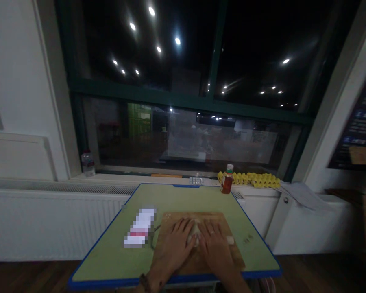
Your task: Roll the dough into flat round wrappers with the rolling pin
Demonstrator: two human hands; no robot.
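A wide green-framed window (pixel 195 88) is filling the upper part of the view, bright spots of light showing in its dark panes. Below it, a pale green table with a blue edge (pixel 110 260) is standing in front of a white radiator (pixel 55 224). A wooden board (pixel 195 263) is lying on the near half of the table, with a thin dark loop (pixel 152 240) sticking out at its left side. Yellow egg trays (pixel 250 179) are resting along the ledge behind the table, and papers (pixel 305 196) are lying to their right. The 2 hands are lying side by side over the middle of the board, palms down: the left hand (pixel 179 239) and the right hand (pixel 214 241) are both keeping their fingers stretched out rather than curled. A pixelated rectangle (pixel 140 228) is covering part of the table left of the board. A clear bottle (pixel 88 163) is standing at the window's left corner, and a white-capped bottle of reddish liquid (pixel 227 182) is standing at the table's far right corner. A pale, dough-like lump (pixel 193 235) is sitting on the board, partly hidden between and under the hands. A small pale piece (pixel 230 240) is showing just beside the right hand, too blurred to identify. A dark bracelet (pixel 144 281) is circling the left wrist, and a ring (pixel 212 232) is glinting on the right hand
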